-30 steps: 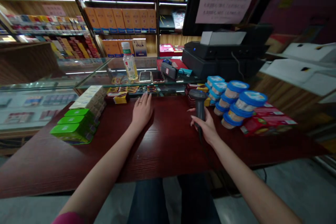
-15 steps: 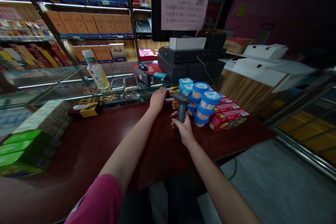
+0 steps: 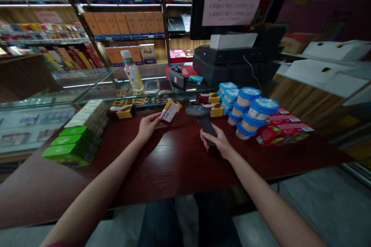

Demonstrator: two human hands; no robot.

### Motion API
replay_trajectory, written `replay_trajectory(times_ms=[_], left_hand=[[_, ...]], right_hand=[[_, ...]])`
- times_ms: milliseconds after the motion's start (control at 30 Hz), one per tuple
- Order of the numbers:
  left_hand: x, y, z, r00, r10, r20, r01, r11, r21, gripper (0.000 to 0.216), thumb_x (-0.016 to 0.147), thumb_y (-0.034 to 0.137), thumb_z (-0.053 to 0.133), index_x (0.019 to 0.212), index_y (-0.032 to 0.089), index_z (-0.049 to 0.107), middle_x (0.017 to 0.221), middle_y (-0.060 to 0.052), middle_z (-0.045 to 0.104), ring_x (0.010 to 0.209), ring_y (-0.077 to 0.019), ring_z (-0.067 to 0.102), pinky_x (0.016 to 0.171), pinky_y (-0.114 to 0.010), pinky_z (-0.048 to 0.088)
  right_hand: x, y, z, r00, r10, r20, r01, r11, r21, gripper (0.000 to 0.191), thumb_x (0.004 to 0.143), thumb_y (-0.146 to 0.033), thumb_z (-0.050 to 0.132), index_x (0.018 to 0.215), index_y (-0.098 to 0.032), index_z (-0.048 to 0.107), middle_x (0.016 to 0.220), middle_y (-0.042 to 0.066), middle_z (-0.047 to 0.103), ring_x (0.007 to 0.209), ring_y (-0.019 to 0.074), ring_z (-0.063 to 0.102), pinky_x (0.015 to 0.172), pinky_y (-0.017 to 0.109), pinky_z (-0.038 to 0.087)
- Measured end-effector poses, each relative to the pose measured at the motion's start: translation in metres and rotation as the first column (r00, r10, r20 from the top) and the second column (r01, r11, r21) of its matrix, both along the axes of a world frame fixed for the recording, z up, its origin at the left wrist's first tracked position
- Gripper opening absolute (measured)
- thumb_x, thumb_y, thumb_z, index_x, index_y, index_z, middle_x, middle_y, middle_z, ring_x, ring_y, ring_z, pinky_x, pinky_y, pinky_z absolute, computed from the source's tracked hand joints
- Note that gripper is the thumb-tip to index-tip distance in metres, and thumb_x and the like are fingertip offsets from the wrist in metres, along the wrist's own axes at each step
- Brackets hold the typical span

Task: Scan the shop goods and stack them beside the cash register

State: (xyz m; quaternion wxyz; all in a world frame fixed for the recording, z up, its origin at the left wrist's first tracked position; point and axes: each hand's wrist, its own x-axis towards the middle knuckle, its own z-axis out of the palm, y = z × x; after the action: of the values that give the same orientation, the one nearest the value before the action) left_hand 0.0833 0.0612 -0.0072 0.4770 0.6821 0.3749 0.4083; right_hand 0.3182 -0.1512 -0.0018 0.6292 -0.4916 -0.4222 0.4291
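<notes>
My left hand (image 3: 148, 128) pinches the lower left end of a flat yellow and dark-red packet (image 3: 171, 111), its pale label side with a barcode turned toward me. A grey barcode scanner (image 3: 206, 125) is in my right hand (image 3: 218, 141), fingers wrapped round its handle and its head pointing left toward the packet. Packet and scanner are apart. Behind the scanner lie stacks of similar yellow and dark-red packets (image 3: 213, 110). More such packets (image 3: 121, 112) are piled at the left, beyond my left hand.
Blue-lidded tubs (image 3: 251, 117) and red boxes (image 3: 285, 129) stand on the right of the dark wooden counter (image 3: 162, 177). Green boxes (image 3: 72, 146) and pale boxes (image 3: 92, 114) line the left. Behind are a bottle (image 3: 132, 73), a glass case and a black register (image 3: 237, 65).
My left hand has taken a packet from near the right-hand stacks and moved left and toward me with it. The scanner, still in my right hand, now tilts left. The view has shifted left.
</notes>
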Motion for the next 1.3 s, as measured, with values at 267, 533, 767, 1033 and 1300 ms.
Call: replay_trajectory(times_ms=[267,533,767,1033,1300], left_hand=[[-0.052,0.023,-0.011,0.981,0.088,0.171,-0.057,0.982,-0.181,0.054,0.073,0.051,0.088,0.112,0.013,0.081,0.109,-0.012,0.081,0.091,-0.0237,0.077,0.087,-0.038,0.065],[-0.062,0.041,-0.020,0.952,0.241,0.189,-0.208,0.962,-0.177,0.045,0.081,0.043,0.083,0.113,0.011,0.080,0.105,-0.011,0.082,0.083,-0.0203,0.076,0.077,-0.031,0.063],[-0.058,0.040,-0.024,0.965,0.196,0.177,-0.165,0.971,-0.172,0.038,0.087,0.036,0.075,0.117,0.011,0.079,0.102,-0.011,0.082,0.080,-0.0185,0.075,0.077,-0.031,0.063],[-0.059,0.036,-0.019,0.961,0.230,0.151,-0.205,0.965,-0.162,0.031,0.091,0.023,0.069,0.118,0.013,0.079,0.113,-0.011,0.081,0.090,-0.0219,0.078,0.082,-0.034,0.063],[-0.092,0.030,0.008,0.882,0.470,0.022,-0.433,0.793,0.428,0.027,0.097,0.017,0.061,0.118,0.017,0.077,0.121,-0.007,0.079,0.116,-0.0212,0.072,0.107,-0.033,0.053]], right_hand=[[-0.063,0.040,0.011,0.981,0.184,0.058,-0.184,0.983,0.002,0.033,0.084,-0.046,0.080,0.094,-0.021,0.061,0.065,-0.004,0.062,0.046,0.0122,0.057,0.043,0.026,0.050],[-0.107,0.082,-0.003,0.978,0.208,0.018,-0.208,0.978,-0.015,0.039,0.080,-0.046,0.083,0.097,-0.023,0.057,0.069,-0.007,0.059,0.038,0.0089,0.052,0.035,0.023,0.043],[-0.105,0.077,-0.005,0.975,0.219,0.028,-0.217,0.974,-0.058,0.038,0.082,-0.046,0.081,0.102,-0.023,0.058,0.057,-0.008,0.054,0.037,0.0108,0.051,0.035,0.024,0.043],[-0.108,0.077,-0.002,0.976,0.218,0.017,-0.218,0.976,-0.028,0.041,0.081,-0.044,0.083,0.108,-0.022,0.062,0.068,-0.007,0.059,0.037,0.0083,0.050,0.035,0.024,0.044],[-0.108,0.074,0.000,0.986,0.163,-0.020,-0.163,0.986,-0.014,0.035,0.079,-0.044,0.084,0.089,-0.020,0.059,0.064,-0.007,0.059,0.036,0.0085,0.051,0.036,0.024,0.045]])
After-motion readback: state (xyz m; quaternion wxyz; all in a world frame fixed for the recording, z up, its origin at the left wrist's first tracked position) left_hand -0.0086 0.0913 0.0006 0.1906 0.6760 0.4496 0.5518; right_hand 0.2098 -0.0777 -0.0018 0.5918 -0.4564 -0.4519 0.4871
